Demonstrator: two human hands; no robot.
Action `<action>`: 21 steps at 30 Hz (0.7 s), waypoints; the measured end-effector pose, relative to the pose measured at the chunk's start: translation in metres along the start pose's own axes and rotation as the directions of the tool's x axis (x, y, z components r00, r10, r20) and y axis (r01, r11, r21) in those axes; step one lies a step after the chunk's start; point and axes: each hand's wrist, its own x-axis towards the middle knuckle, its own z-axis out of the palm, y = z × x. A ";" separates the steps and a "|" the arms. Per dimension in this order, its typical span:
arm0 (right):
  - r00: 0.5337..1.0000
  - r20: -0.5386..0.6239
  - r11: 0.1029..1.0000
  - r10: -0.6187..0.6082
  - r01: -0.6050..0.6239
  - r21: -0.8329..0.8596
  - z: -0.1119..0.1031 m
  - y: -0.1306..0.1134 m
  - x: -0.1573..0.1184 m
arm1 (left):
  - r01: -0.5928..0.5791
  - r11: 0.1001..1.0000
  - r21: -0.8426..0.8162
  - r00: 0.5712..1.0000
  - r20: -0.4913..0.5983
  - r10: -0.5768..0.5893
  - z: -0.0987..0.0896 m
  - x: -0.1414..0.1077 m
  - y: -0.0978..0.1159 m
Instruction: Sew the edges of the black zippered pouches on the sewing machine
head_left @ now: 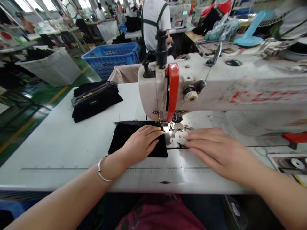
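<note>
Head view: the left hand lies flat on a black fabric piece, its fingers straight and close together. The fabric rests on the white desk, its right end by the needle area of the sewing machine. To the right, the blurred right hand has outstretched fingers; whether they grip anything, I cannot tell.

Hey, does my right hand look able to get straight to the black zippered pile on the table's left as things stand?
Probably not directly: the sewing machine's head and your left hand seem to stand between the right hand and the black zippered pile.
</note>
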 end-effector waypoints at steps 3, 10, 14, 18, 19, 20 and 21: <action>0.994 0.104 0.999 -0.020 0.023 -0.030 0.037 0.010 0.027 | 0.016 1.000 -0.003 1.000 0.009 -0.016 0.000 0.000 -0.001; 0.987 0.133 0.990 0.094 -0.079 -0.119 0.062 0.014 0.040 | -0.048 0.999 -0.006 0.999 -0.022 0.048 0.000 -0.001 -0.004; 0.979 0.167 0.975 0.120 -0.084 -0.205 0.064 0.012 0.037 | -0.063 0.998 -0.009 0.997 -0.034 0.063 -0.001 0.001 -0.004; 0.979 0.163 0.970 0.126 -0.087 -0.227 0.068 0.013 0.038 | -0.065 0.998 -0.027 0.998 -0.021 0.064 -0.002 0.003 -0.005; 0.980 0.156 0.970 0.127 -0.090 -0.226 0.068 0.013 0.039 | -0.063 0.998 -0.032 0.998 -0.018 0.063 -0.001 0.003 -0.005; 0.981 0.150 0.971 0.127 -0.092 -0.221 0.069 0.013 0.039 | -0.060 0.998 -0.034 0.998 -0.015 0.060 -0.001 0.003 -0.005; 0.981 0.146 0.972 0.127 -0.094 -0.216 0.069 0.013 0.038 | -0.060 0.998 -0.037 0.998 -0.014 0.059 -0.001 0.003 -0.006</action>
